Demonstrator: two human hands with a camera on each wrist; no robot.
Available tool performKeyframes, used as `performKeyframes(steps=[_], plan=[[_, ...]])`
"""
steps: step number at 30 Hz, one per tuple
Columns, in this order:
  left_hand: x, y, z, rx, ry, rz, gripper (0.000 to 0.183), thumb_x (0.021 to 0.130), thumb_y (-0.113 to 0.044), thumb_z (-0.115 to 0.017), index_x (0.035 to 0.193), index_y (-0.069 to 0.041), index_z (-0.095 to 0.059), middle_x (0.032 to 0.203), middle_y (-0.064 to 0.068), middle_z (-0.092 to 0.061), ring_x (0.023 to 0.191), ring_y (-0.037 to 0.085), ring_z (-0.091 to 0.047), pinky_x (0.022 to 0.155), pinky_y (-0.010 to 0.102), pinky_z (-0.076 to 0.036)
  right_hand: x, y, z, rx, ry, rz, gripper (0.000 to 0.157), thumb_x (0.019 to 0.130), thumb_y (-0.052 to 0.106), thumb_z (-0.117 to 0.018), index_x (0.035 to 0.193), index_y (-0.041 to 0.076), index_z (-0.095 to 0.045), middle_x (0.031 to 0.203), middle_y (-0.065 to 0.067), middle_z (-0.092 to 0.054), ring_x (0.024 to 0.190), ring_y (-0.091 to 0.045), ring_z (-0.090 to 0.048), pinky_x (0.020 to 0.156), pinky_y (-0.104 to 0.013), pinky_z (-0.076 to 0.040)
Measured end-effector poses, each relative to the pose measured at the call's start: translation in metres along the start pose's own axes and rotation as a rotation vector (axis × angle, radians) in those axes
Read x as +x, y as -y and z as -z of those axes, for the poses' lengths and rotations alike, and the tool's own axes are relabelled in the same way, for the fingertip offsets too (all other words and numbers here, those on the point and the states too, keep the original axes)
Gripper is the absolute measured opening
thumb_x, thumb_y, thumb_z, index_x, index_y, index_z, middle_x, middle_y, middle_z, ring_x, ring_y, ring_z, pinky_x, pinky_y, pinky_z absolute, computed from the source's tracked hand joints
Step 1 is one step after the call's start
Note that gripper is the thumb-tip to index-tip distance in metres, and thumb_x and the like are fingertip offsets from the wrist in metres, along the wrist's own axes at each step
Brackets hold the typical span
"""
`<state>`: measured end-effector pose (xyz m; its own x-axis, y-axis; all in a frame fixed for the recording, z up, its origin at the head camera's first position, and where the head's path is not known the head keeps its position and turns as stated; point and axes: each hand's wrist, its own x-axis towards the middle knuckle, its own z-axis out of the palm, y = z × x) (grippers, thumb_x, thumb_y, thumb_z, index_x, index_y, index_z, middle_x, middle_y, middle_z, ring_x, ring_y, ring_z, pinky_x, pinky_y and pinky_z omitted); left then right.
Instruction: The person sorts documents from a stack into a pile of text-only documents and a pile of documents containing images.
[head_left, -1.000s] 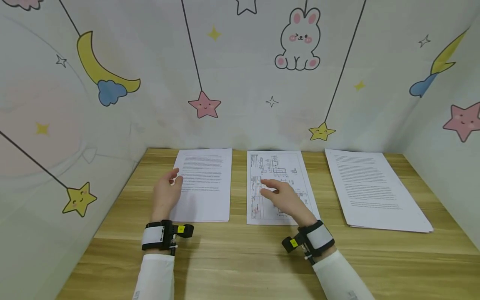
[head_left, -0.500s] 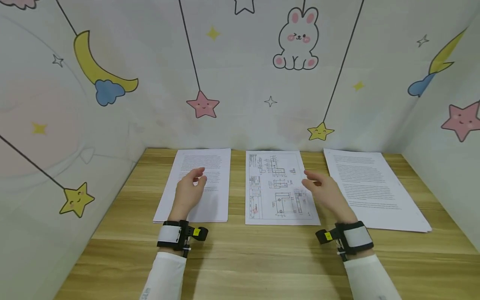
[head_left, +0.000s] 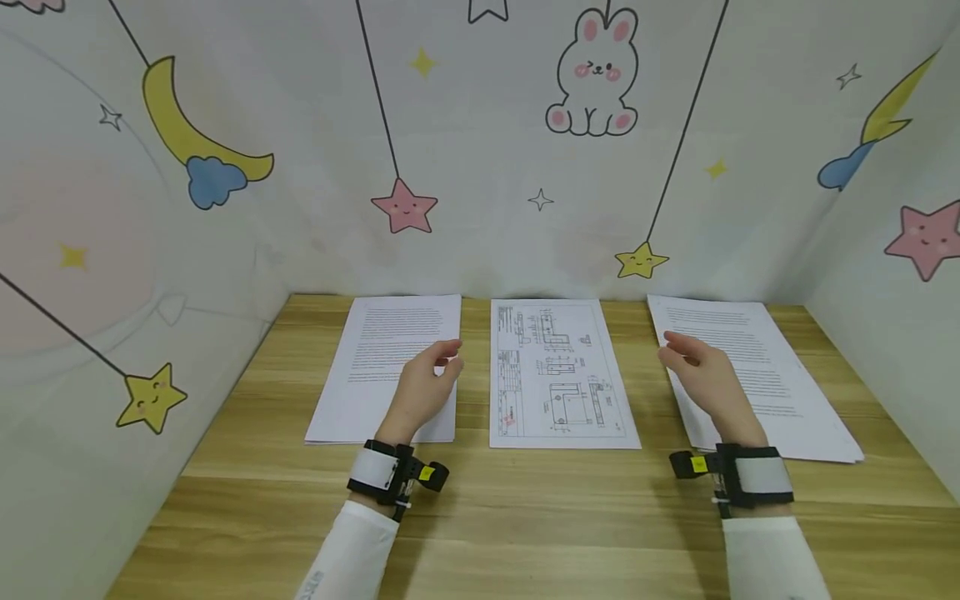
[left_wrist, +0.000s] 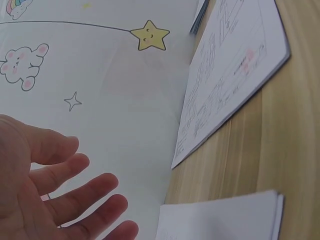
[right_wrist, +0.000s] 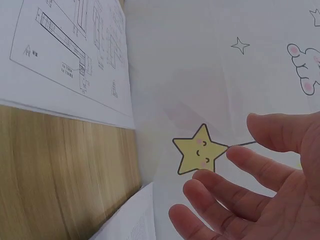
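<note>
Three paper stacks lie side by side on the wooden table. My left hand (head_left: 425,385) is raised over the right side of the left stack of printed text (head_left: 367,400), its fingers relaxed and holding nothing. In the left wrist view the fingers (left_wrist: 85,197) are spread and loosely bent. The middle stack, topped with a technical drawing (head_left: 562,375), lies uncovered between my hands. My right hand (head_left: 712,379) hovers over the left side of the right text stack (head_left: 780,392), also holding nothing. Its fingers (right_wrist: 225,200) appear gently bent in the right wrist view.
A wood-grain table (head_left: 555,517) runs in front of the stacks. Behind them stands a pale curtain-like wall (head_left: 480,167) printed with stars, a moon and a rabbit, and it continues along both sides. Each wrist carries a strapped camera (head_left: 431,475).
My left hand has moved right across the left stack. My right hand has moved right, off the drawing and over to the right stack. The papers have stayed in place.
</note>
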<state>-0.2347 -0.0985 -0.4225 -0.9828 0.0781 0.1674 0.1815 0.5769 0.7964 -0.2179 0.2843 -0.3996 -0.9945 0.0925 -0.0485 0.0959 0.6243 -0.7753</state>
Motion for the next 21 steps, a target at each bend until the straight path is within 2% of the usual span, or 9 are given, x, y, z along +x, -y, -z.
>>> performKeyframes(steps=[6,14,21], plan=[[-0.001,-0.01,-0.016,-0.092,0.065,-0.032,0.037,0.1,-0.021,-0.055,0.136,-0.011,-0.059,0.13,0.012,-0.066,0.115,0.026,-0.061,0.086,0.038,-0.053,0.0,-0.012,0.014,-0.01,-0.041,-0.044,0.066,0.104,0.048,-0.038,0.154,0.005,-0.032,0.154,-0.029,-0.038,0.139,-0.049,-0.038,0.109,-0.065,-0.037],[0.004,-0.032,-0.04,-0.168,0.185,0.006,0.039,0.101,-0.025,-0.053,0.138,-0.015,-0.057,0.135,0.007,-0.063,0.121,0.026,-0.057,0.098,0.043,-0.051,0.0,-0.033,0.035,-0.006,-0.089,-0.137,0.069,0.104,0.05,-0.035,0.156,0.005,-0.027,0.155,-0.031,-0.034,0.139,-0.051,-0.036,0.108,-0.067,-0.036],[0.011,-0.043,-0.061,-0.222,0.265,-0.025,0.038,0.102,-0.023,-0.052,0.137,-0.011,-0.057,0.134,0.01,-0.063,0.119,0.027,-0.058,0.098,0.042,-0.051,-0.001,-0.048,0.051,0.034,-0.131,-0.19,0.077,0.1,0.059,-0.035,0.158,0.01,-0.023,0.157,-0.029,-0.031,0.141,-0.051,-0.034,0.108,-0.067,-0.034]])
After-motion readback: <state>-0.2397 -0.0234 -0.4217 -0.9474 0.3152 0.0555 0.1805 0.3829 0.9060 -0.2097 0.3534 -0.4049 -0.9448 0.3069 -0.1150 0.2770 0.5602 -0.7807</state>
